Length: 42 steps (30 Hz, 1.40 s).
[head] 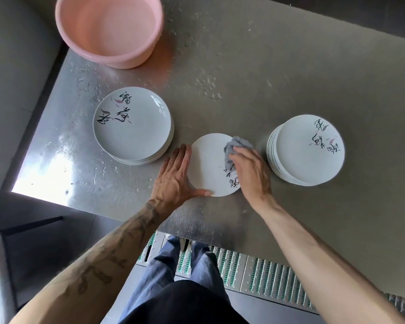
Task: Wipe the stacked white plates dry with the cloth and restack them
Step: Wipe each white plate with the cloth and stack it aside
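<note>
Near the front edge of the wet table (290, 78), fingers of the right hand (250, 174) bunched the grey cloth (235, 148) against the single plate (208, 164). The left hand (175, 176), fingers straight and together, thumb spread, braced its rim, probably against sliding. Left stack (131, 127) and right stack (306, 148) flanked it.

Overall: bright, soft daylight, colours a little washed out.
Glare: a blown-out white patch on the counter (290, 78) at its near edge, left of the left hand (173, 176); water drops glint beyond both hands.
Highlight: a small white streak on the stack of plates (131, 127) left of the left hand.
Shadows: faint and soft-edged.
Blur: the right hand (250, 171) and the cloth (234, 146) it grips are slightly smeared.
Distortion: the counter edges bow, and the forearms swell toward the bottom corners.
</note>
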Available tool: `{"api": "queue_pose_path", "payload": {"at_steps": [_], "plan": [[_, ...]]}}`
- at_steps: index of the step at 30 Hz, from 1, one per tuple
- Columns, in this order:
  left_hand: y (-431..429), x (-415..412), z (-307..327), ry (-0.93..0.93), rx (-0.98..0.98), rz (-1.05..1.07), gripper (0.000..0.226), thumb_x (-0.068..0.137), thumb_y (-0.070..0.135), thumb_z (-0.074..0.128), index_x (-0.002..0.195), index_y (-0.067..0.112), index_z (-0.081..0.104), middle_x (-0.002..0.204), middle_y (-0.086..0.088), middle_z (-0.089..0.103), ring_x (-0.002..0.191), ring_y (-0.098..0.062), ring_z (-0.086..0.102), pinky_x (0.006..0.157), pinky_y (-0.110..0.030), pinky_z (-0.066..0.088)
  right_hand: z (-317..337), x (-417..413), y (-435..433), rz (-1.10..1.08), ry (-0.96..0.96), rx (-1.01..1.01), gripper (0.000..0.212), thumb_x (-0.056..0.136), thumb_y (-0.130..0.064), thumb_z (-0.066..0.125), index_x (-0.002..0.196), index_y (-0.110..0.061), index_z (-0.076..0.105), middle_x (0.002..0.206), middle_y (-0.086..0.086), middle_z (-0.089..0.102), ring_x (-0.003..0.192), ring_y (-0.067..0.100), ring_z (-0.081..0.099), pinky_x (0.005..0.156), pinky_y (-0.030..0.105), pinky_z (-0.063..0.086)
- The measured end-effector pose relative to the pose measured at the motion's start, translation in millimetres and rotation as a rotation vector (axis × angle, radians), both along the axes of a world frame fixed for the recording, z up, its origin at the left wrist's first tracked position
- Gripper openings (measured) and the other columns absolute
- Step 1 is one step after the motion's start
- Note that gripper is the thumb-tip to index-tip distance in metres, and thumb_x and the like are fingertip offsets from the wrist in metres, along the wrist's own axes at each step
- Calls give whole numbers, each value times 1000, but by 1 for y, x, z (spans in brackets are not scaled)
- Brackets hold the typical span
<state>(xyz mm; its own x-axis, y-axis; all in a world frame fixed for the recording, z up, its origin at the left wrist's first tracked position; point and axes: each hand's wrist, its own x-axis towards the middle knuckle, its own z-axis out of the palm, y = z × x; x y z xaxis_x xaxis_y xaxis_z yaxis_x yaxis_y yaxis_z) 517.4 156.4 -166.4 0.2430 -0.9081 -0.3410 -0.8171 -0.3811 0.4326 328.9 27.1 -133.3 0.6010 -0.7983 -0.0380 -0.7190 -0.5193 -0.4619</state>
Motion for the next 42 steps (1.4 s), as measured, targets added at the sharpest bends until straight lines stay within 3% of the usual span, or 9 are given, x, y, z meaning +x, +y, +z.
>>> {"api": "queue_pose_path", "payload": {"at_steps": [7,11,17,21,29,33,37,40,42], "plan": [[1,1,-3,-2,-12,5,151,50,109,36,165,18,1,172,-6,10,159,-22,10,130,-43,9,7,-15,22,-77,32,7,24,81,6,74,99,-9,79,118,4,72,108,30,66,88,40,58],[1,1,-2,-2,-4,-4,152,48,111,30,165,19,-2,173,-6,9,159,-23,9,130,-43,10,8,-22,30,-14,60,20,30,78,9,74,102,-8,79,118,5,73,98,32,67,81,41,59],[0,2,1,18,0,5,150,50,104,45,165,20,-3,173,-6,7,159,-22,6,130,-43,9,3,9,-34,91,41,-41,24,80,3,70,98,-8,79,117,4,72,98,36,63,81,45,57],[0,1,5,24,-2,20,150,49,100,49,165,17,2,172,-7,11,159,-23,10,130,-42,10,2,-12,2,-46,54,-56,18,84,1,73,97,-11,78,109,2,72,88,33,63,76,44,57],[0,-2,9,8,8,14,148,52,93,60,165,17,3,172,-8,9,159,-25,9,129,-41,7,14,-12,70,-178,13,159,21,86,-3,76,104,-11,81,116,-1,74,101,26,68,89,39,58],[-1,-1,7,11,5,-1,147,54,92,61,165,17,0,173,-9,7,159,-25,7,130,-40,5,11,33,66,-83,-99,253,23,90,-4,73,111,-10,79,125,-2,71,111,21,66,97,37,54],[-1,-1,6,9,-7,-3,149,49,100,46,165,17,2,172,-10,9,159,-25,9,130,-42,8,5,57,41,49,-101,166,19,89,-4,67,103,-10,78,123,0,70,113,24,64,89,40,58],[0,1,4,11,0,8,150,49,102,47,165,19,-1,172,-9,8,159,-24,8,130,-43,8,-2,36,9,-38,-6,71,20,94,-6,62,104,-14,77,132,-1,66,127,23,56,97,37,52],[1,1,4,9,-1,8,150,48,102,46,164,20,-2,173,-8,8,159,-24,8,130,-43,8,-2,12,-1,-123,7,-22,19,90,-4,65,101,-15,78,128,-1,69,118,26,60,95,37,52]]}}
